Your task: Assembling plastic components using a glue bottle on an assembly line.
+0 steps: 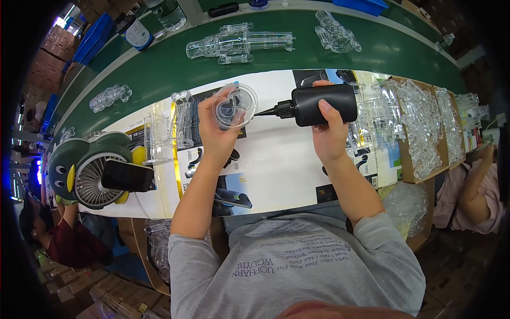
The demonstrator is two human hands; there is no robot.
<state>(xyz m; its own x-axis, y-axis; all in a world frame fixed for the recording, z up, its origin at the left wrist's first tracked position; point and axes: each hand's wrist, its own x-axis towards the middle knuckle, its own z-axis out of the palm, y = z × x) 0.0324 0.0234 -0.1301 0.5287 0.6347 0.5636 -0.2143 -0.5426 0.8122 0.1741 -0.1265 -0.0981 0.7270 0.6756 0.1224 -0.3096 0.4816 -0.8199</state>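
My left hand (215, 130) is closed round a clear plastic part (237, 103) with a round rim, its open end facing up. In my right hand (332, 125) lies a black squeeze bottle (313, 105), held on its side. The bottle's thin black nozzle (267, 111) points left, its tip at or very close to the part's rim; whether they touch I cannot tell. Clear tubular parts (156, 139) stand left of my left hand, and more clear parts (380, 109) stand to the right of the bottle.
A penguin-shaped fan (90, 170) with a phone (126, 176) in front stands at left. Clear assemblies (239, 43) lie on the green bench (297, 61). A cardboard box (419, 138) of clear parts is at right. Other people sit at both sides.
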